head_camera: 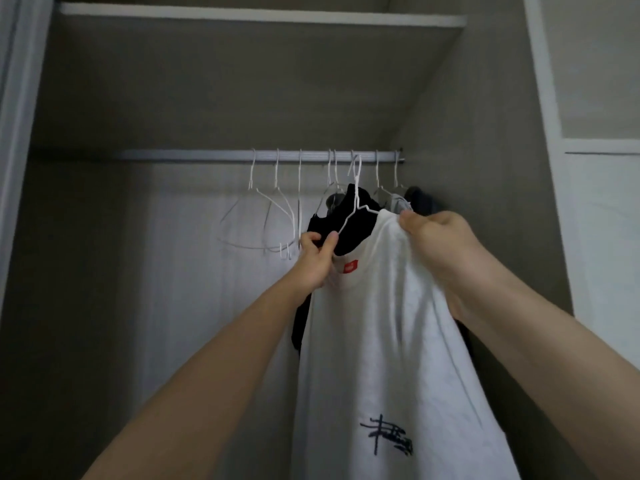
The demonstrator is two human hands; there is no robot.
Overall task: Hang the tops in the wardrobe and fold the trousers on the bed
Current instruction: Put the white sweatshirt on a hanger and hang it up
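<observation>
A white T-shirt (388, 334) with a red neck label and a dark print low on the front hangs from a white wire hanger (356, 206) whose hook reaches the wardrobe rail (207, 155). My left hand (317, 259) pinches the hanger's left arm and the shirt's collar. My right hand (440, 240) grips the shirt's right shoulder. Directly behind the white shirt hangs a black top (353, 225), partly hidden.
Several bare white wire hangers (270, 216) hang on the rail to the left. More hung tops, grey and dark (420, 199), sit against the wardrobe's right wall. A shelf (263, 15) runs above. A white door panel (606, 237) stands at right.
</observation>
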